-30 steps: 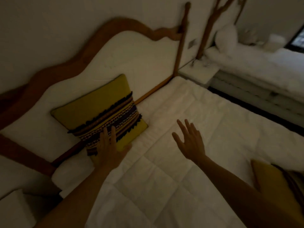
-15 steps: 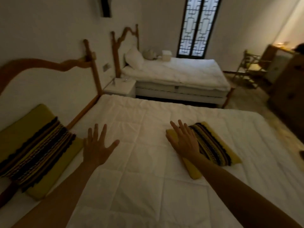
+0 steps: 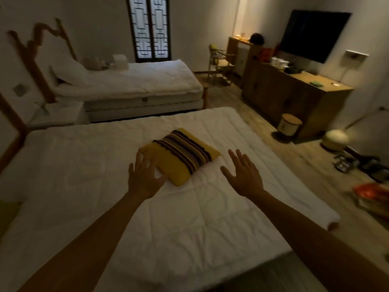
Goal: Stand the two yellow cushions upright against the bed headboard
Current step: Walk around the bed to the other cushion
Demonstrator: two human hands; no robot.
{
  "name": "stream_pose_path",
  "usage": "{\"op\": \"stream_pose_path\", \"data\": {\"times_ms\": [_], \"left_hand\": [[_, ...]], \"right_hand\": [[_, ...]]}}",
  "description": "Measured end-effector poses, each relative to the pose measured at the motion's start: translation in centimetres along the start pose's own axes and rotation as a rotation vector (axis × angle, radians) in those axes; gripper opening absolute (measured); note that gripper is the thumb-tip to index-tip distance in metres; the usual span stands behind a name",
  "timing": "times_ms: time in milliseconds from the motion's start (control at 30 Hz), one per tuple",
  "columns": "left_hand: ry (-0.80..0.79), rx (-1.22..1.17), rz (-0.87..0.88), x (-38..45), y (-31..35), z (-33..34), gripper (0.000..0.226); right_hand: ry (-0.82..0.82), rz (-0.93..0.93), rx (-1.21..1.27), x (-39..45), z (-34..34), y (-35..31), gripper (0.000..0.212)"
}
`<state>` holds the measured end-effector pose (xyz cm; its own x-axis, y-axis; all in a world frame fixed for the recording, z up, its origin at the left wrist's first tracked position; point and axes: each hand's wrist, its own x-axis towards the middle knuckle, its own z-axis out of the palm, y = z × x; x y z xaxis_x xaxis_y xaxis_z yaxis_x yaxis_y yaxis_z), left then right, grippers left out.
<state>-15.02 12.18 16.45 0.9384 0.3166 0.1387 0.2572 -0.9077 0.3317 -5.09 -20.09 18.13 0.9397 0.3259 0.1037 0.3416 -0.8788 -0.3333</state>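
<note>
Dim bedroom, head view tilted. Yellow cushion (image 3: 181,153) with a dark striped band lies flat on the white quilt of the near bed (image 3: 84,165), roughly mid-bed, one corner toward the person. Left hand (image 3: 143,178) spread wide, palm down, fingers over the cushion's left edge; whether they press on it cannot be told. Right hand (image 3: 245,175) also spread wide, fingers splayed, holding nothing, above the quilt just beside the cushion's right corner, not touching it. Both forearms bare, reaching from the bottom of the frame. Wooden headboard (image 3: 12,125) only partly in view at far left, well apart from the cushion. A sliver of yellow at the left edge, too cut off to identify. Second bed (image 3: 136,81) behind with a white pillow (image 3: 69,70). Wooden sideboard (image 3: 294,91) along the right wall, dark TV (image 3: 313,34) above it, lit lamp (image 3: 335,138) on the floor nearby.
</note>
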Motion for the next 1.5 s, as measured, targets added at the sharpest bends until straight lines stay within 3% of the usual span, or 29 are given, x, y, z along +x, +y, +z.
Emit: {"op": "stream_pose_path", "data": {"times_ms": [400,767,1133,1500], "left_hand": [[-0.188,0.015,0.372,1.7,30.8,11.9,0.103],[-0.324,-0.053,0.525,0.9,61.2,25.7,0.092],[-0.313,-0.072,0.676,10.9,86.3,36.9,0.081],[-0.392,-0.034,0.777,21.9,107.9,49.0,0.084]], "right_hand": [[0.055,0.370,0.076,-11.5,-8.5,29.1,0.079],[0.001,0.653,0.026,-18.3,-18.8,56.8,0.076],[0.152,0.688,-0.177,-12.2,-25.0,78.5,0.083],[0.074,0.770,-0.309,-2.5,-30.2,99.1,0.102]]}}
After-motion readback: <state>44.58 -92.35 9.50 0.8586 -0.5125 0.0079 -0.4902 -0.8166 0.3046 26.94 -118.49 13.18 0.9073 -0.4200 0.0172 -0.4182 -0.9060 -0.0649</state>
